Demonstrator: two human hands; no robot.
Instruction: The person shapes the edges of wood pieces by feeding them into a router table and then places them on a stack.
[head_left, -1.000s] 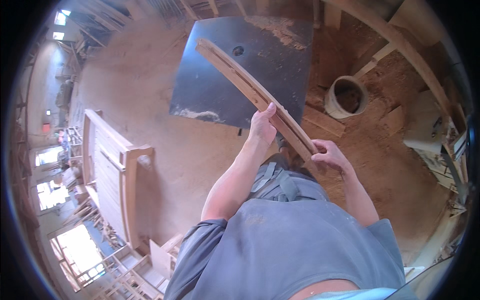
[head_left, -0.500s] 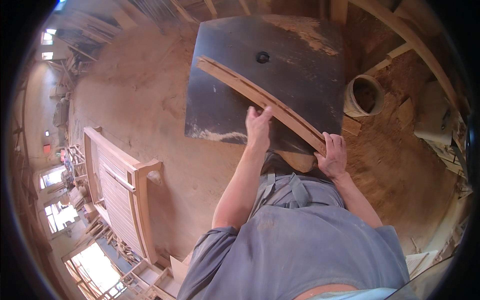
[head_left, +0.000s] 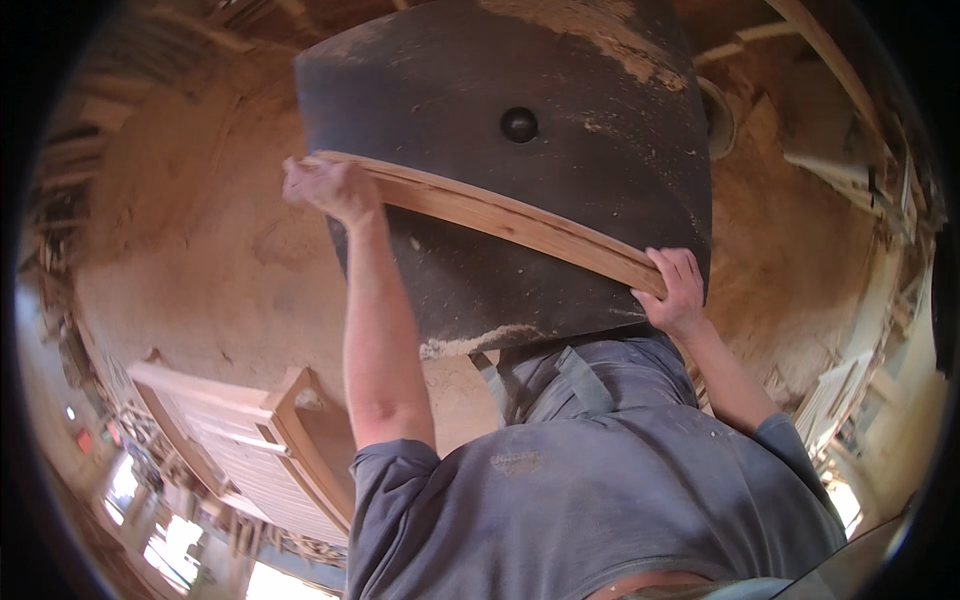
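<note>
A long, slightly curved wooden rail (head_left: 490, 217) with a groove along it lies diagonally across a dark, dusty machine table (head_left: 600, 190). At its far left end, over the table's left edge, my left hand (head_left: 340, 188) is closed around the wood. My right hand (head_left: 675, 290) grips the near right end, with the fingers on top. A round dark spindle (head_left: 519, 124) stands in the table beyond the rail, apart from it. Pale sawdust lies along the table's near and far edges.
To the left on the floor stands a slatted wooden frame (head_left: 240, 440). A pale bucket (head_left: 718, 118) sits just off the table's right side. Timber pieces lie around the far and right edges of the dusty floor (head_left: 200, 270).
My left hand, half open near the rail's middle before, has moved out to its far left end and closed on it. The rail lies at a flatter angle. The view has shifted closer to the table.
</note>
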